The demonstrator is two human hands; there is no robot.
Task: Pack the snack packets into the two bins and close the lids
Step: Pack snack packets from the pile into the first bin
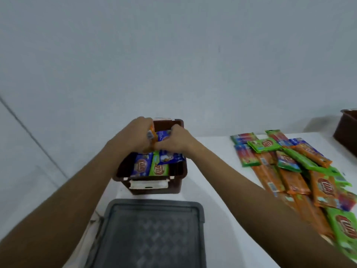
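A brown open bin point(178, 172) stands on the white table ahead of me, with blue and green snack packets point(149, 166) lying inside. Both hands are over the bin. My left hand point(133, 137) grips an orange packet point(151, 135) upright. My right hand point(175, 141) pinches a blue packet point(164, 135) beside it. A heap of orange, green and blue packets point(301, 171) lies on the table to the right. A second brown bin point(346, 130) shows at the far right edge, partly cut off.
A grey lid point(152, 235) with a patterned top lies flat in front of the bin, near me. The white table point(214, 171) ends at a pale wall behind. The table's left edge runs just left of the bin and lid.
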